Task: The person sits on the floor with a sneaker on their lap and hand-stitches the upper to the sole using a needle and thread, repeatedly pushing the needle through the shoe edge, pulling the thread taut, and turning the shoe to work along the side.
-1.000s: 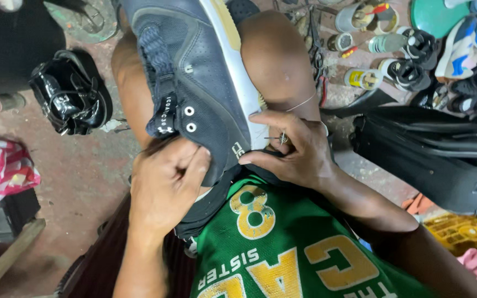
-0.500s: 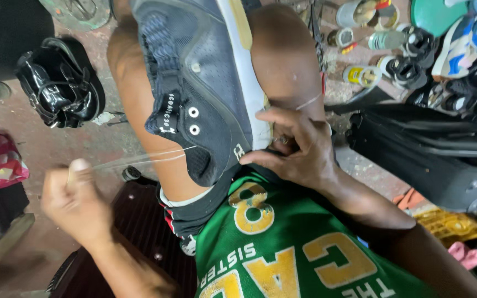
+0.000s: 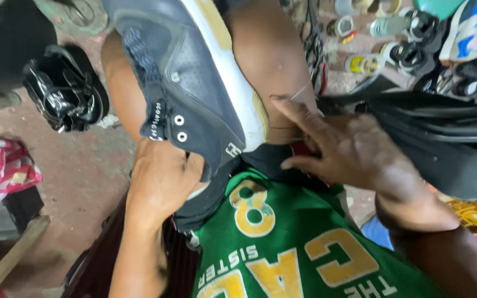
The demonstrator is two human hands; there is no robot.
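Note:
A dark navy sneaker point(image 3: 194, 94) with a white sole and metal eyelets lies sole-side right across my bare knees. My left hand point(image 3: 161, 179) is closed around its heel end from below, just above my green jersey point(image 3: 282, 243). My right hand point(image 3: 349, 149) rests flat on my right thigh beside the shoe, fingers spread, not touching the sole. A thin pale sliver, like a needle or thread point(image 3: 299, 92), shows by the index fingertip; I cannot tell if it is held.
A shiny black shoe point(image 3: 64, 94) lies on the floor at left, with a red-and-white plastic bag point(image 3: 1, 171) and a wooden plank point(image 3: 12, 256) below it. A black suitcase point(image 3: 443, 143) sits at right. Small tins point(image 3: 365, 63) and more shoes point(image 3: 470, 33) crowd the top right.
My left hand, which had pulled a thread out to the left, has come back to grip the shoe's heel. My right hand has let go of the sole and slid right onto my thigh.

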